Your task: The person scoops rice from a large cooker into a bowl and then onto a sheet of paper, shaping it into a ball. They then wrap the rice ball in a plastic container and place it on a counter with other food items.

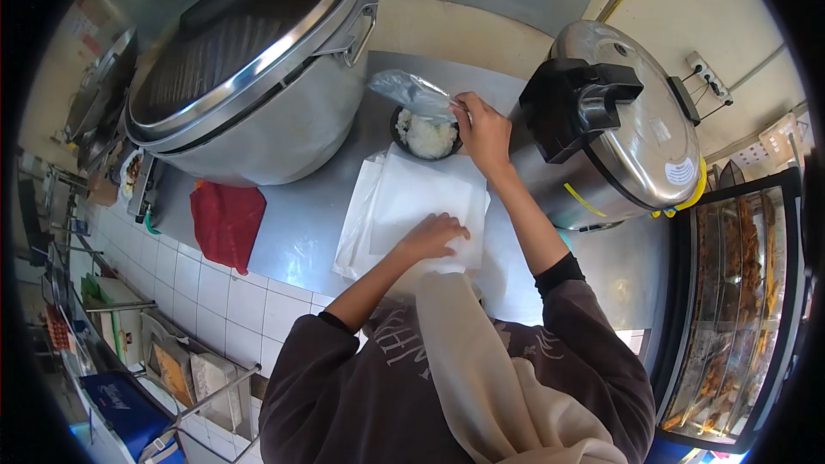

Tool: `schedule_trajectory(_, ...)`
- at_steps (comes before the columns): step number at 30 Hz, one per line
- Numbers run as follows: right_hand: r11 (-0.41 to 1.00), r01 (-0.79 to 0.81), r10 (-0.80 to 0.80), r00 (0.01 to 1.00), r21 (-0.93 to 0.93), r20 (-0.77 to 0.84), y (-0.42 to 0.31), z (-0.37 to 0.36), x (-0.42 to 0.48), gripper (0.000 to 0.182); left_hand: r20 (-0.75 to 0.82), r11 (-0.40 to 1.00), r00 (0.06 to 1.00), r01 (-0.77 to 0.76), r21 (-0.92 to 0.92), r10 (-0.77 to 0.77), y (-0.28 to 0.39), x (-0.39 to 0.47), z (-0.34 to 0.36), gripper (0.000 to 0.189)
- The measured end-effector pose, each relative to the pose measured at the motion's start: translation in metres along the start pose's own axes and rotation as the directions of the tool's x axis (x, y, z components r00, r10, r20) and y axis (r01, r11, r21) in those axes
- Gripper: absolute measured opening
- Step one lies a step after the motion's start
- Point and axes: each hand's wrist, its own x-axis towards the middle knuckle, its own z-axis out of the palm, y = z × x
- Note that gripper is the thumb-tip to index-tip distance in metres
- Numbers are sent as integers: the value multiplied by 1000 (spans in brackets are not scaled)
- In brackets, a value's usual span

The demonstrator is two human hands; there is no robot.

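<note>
A dark bowl (396, 134) holding cooked white rice (433, 139) stands on the metal counter behind a stack of white wrapping paper (412, 196). My right hand (483, 132) pinches the end of a crinkled, shiny piece (412, 93), silvery and partly see-through, which slants over the back of the bowl; whether it is a plastic bag or a covered utensil I cannot tell. On the near part of the paper rests my left hand (438, 235), palm down with fingers apart, holding nothing.
A large lidded metal pot (283, 116) stands at the left, with a red cloth (227, 222) at the counter's front edge beside it. To the right is a big steel rice cooker (631, 122) with a black latch. Beyond it, a glass display case (728, 309) holds food.
</note>
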Motion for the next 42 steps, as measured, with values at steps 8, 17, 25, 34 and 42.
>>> schedule_trajectory(8, 994, -56, 63, 995, -92, 76, 7, 3, 18, 13, -295, 991, 950, -66, 117, 98, 0, -21, 46, 36)
schedule_trajectory(17, 977, -135, 146, 988, -167, 56, 14, 2, 32, 12, -408, 965, 913, 135, 226, -32, 16, -67, 67, 35)
schedule_trajectory(25, 967, -202, 213, 975, -154, 62, 11, -1, 25, 14, -439, 970, 898, 131, 205, -28, 16, -67, 67, 34)
schedule_trajectory(34, 981, -101, 114, 991, -167, 69, 13, 9, 33, 19, -464, 968, 885, 139, 210, -26, 20, -67, 66, 33)
schedule_trajectory(42, 987, -102, 108, 993, -124, 47, 13, 21, 40, 13, -457, 975, 889, 119, 190, -19, 15, -68, 71, 37)
